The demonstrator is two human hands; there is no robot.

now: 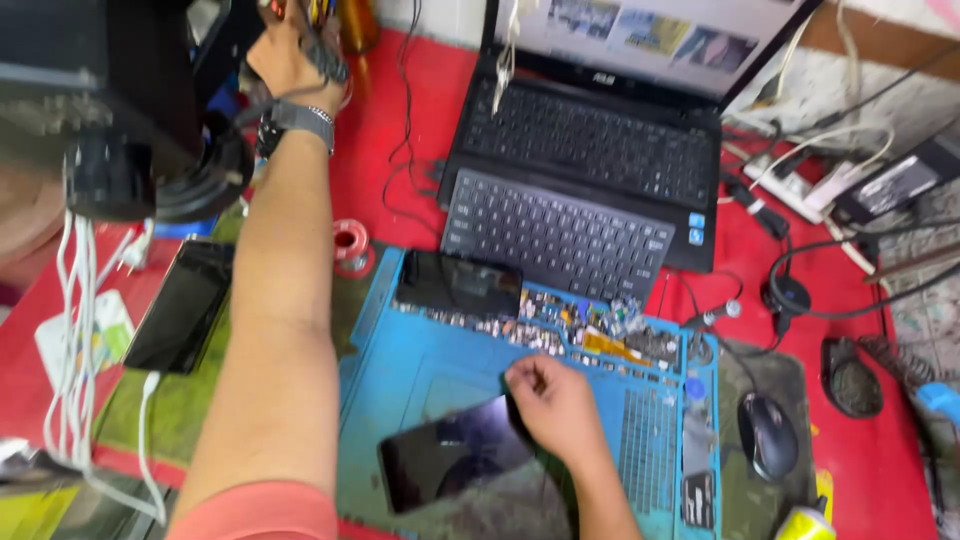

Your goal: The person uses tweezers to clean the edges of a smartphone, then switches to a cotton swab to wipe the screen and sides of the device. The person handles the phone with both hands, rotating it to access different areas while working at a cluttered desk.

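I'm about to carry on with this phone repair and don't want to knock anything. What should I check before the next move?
1. Right hand steadies phone: ok, fingers on its top edge.
2. Phone lies flat on blue mat: ok.
3. Left hand grip on tool: cannot tell, blurred.
4. Second phone clear of hands: ok.
5. Solder spool beside left forearm: not ok, close.

We see the right hand (555, 400) resting on the edge of a dark phone (452, 452) lying on the blue mat (420, 370). The left hand (292, 52) reaches far up, gripping tools (318, 20). A laptop (600, 130) and mouse (768, 436) sit on the red table (380, 120).
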